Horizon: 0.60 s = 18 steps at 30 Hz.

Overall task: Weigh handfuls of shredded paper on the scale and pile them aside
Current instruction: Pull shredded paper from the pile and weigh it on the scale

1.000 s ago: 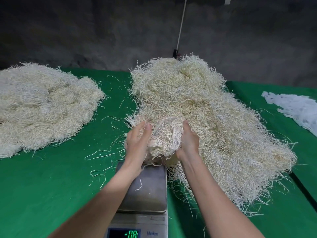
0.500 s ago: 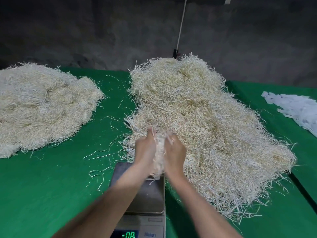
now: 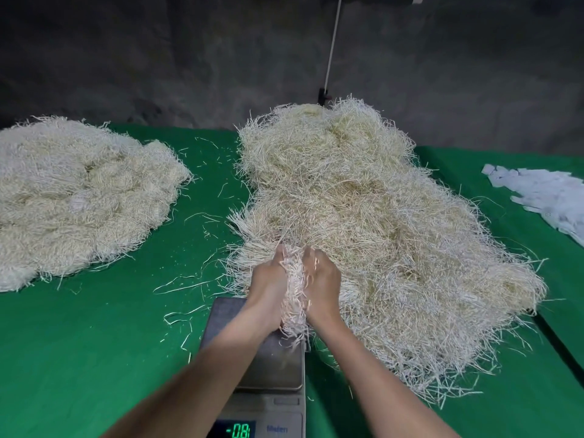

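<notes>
A handful of shredded paper [image 3: 294, 298] is squeezed between my left hand [image 3: 268, 292] and my right hand [image 3: 324, 289], just above the far end of the scale's metal plate [image 3: 271, 365]. Loose strips hang from the bundle down to the plate. The scale [image 3: 268, 412] sits at the bottom centre, and its green display [image 3: 238, 430] reads a negative number. A long heap of shredded paper [image 3: 363, 222] lies to the right of and behind my hands. A second, rounder pile [image 3: 79, 197] lies at the far left.
A green cloth [image 3: 94, 343] covers the table, with stray strips [image 3: 189, 279] scattered between the two heaps. White paper pieces [image 3: 550, 194] lie at the right edge. A dark gap [image 3: 559, 343] splits the table at the right. A dark wall stands behind.
My hands have closed together, pressing the loose wad into a narrow bundle. They have stayed over the far end of the scale plate.
</notes>
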Available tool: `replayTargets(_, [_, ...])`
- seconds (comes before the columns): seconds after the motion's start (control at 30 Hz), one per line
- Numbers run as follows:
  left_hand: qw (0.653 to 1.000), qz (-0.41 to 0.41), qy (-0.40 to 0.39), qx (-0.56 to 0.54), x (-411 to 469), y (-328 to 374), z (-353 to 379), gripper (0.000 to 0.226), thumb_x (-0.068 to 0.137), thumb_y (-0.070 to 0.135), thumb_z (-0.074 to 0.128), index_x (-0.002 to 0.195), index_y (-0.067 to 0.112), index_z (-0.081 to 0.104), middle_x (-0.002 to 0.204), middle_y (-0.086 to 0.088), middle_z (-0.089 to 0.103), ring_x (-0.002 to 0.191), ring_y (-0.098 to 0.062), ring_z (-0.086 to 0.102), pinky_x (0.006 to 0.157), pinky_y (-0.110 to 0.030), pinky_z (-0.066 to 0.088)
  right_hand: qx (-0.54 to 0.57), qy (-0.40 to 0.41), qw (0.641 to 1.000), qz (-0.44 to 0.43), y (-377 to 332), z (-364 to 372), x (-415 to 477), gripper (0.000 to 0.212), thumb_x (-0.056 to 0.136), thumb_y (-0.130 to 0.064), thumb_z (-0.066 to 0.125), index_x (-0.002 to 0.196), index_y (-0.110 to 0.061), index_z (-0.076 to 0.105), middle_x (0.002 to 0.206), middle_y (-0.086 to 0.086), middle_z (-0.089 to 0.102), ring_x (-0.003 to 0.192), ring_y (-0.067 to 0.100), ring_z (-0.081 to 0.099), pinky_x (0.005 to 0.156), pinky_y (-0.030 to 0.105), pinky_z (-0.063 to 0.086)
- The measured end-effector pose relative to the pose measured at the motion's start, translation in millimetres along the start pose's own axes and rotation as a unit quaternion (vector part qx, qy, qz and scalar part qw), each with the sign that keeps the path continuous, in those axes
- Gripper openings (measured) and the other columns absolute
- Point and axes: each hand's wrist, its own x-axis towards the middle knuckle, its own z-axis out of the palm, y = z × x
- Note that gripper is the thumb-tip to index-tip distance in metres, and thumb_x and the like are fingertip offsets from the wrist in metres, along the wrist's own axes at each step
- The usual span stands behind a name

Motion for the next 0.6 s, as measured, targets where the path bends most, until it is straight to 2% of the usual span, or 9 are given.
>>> replayTargets(0.07, [1.0, 0.015, 0.027, -0.004, 2, -2, -4, 0.042, 0.098, 0.044, 0.045, 0.109, 0.004, 0.055, 0.097, -0.014, 0.06, 0.095, -0.028, 0.06, 0.079, -0.036, 0.047, 0.018, -0.044, 0.998, 0.028, 5, -5, -1, 0.03, 0.1, -0.023, 0.042, 0.07, -0.02, 0.043, 0.062, -0.003, 0.043, 0.053, 0.01, 0.036, 0.054, 0.028, 0.03])
replayTargets(0.17, [0.975, 0.168, 0.122, 0.077, 12, 10, -25, 0.027, 0.096, 0.035, 0.051, 0.113, 0.014, 0.05, 0.109, 0.004, 0.046, 0.099, -0.012, 0.048, 0.083, -0.025, 0.036, 0.16, -0.105, 0.975, 0.114, 12, -16, -8, 0.005, 0.093, -0.019, 0.053, 0.093, -0.016, 0.049, 0.084, 0.001, 0.052, 0.066, 0.009, 0.053, 0.061, 0.023, 0.045])
replayTargets(0.23, [0.961, 0.214, 0.157, 0.074, 16, 13, -36, 0.025, 0.093, 0.028, 0.058, 0.112, 0.016, 0.05, 0.107, 0.006, 0.046, 0.085, -0.002, 0.047, 0.07, -0.019, 0.036, 0.211, -0.093, 0.968, 0.102, 15, -30, -6, 0.029, 0.088, -0.034, 0.058, 0.11, -0.02, 0.045, 0.11, 0.005, 0.051, 0.094, 0.018, 0.058, 0.077, 0.032, 0.052])
replayTargets(0.3, [0.96, 0.226, 0.132, 0.103, 15, 13, -30, 0.022, 0.091, 0.026, 0.061, 0.108, 0.017, 0.051, 0.095, 0.014, 0.046, 0.079, 0.007, 0.041, 0.062, -0.014, 0.031, 0.145, -0.09, 0.985, 0.021, 6, -32, -2, 0.055, 0.081, -0.062, 0.05, 0.13, -0.049, 0.029, 0.143, -0.01, 0.033, 0.125, 0.011, 0.04, 0.091, 0.025, 0.042])
replayTargets(0.37, [0.98, 0.185, 0.041, 0.061, 7, 14, -16, 0.004, 0.093, 0.021, 0.056, 0.095, 0.018, 0.054, 0.086, 0.014, 0.048, 0.074, 0.003, 0.045, 0.062, -0.017, 0.033, 0.047, -0.147, 0.986, -0.057, -11, -17, -1, 0.049, 0.082, -0.072, 0.04, 0.125, -0.072, 0.017, 0.148, -0.027, 0.021, 0.135, -0.001, 0.023, 0.102, 0.024, 0.025])
replayTargets(0.4, [0.988, 0.151, -0.017, 0.0, 2, 17, -11, 0.008, 0.094, 0.018, 0.052, 0.088, 0.015, 0.057, 0.08, 0.006, 0.052, 0.069, -0.006, 0.051, 0.061, -0.022, 0.038, 0.024, -0.163, 0.984, -0.064, -17, -9, 0, 0.038, 0.085, -0.069, 0.038, 0.121, -0.071, 0.027, 0.144, -0.027, 0.031, 0.134, 0.0, 0.029, 0.101, 0.023, 0.027])
replayTargets(0.47, [0.982, 0.097, -0.103, -0.129, -7, 26, -10, 0.021, 0.094, 0.021, 0.049, 0.086, 0.009, 0.063, 0.075, -0.006, 0.063, 0.068, -0.019, 0.063, 0.057, -0.028, 0.048, 0.085, -0.122, 0.989, 0.009, -20, -5, 9, 0.023, 0.091, -0.057, 0.043, 0.108, -0.049, 0.056, 0.118, -0.014, 0.062, 0.117, 0.013, 0.056, 0.086, 0.026, 0.051])
replayTargets(0.5, [0.977, 0.097, -0.106, -0.155, -7, 27, -13, 0.027, 0.096, 0.027, 0.046, 0.09, 0.008, 0.064, 0.078, -0.005, 0.068, 0.07, -0.017, 0.068, 0.057, -0.025, 0.051, 0.124, -0.081, 0.986, 0.073, -17, -7, 16, 0.026, 0.094, -0.05, 0.045, 0.104, -0.033, 0.062, 0.106, -0.002, 0.069, 0.104, 0.021, 0.065, 0.079, 0.034, 0.057])
replayTargets(0.6, [0.983, 0.17, -0.048, -0.047, -11, 11, -19, 0.031, 0.095, 0.048, 0.043, 0.115, 0.03, 0.057, 0.096, 0.024, 0.06, 0.081, 0.011, 0.058, 0.079, -0.018, 0.046, 0.237, 0.006, 0.947, 0.218, -9, -16, 35, 0.038, 0.098, -0.04, 0.042, 0.1, -0.006, 0.057, 0.095, 0.015, 0.066, 0.084, 0.028, 0.067, 0.078, 0.04, 0.057])
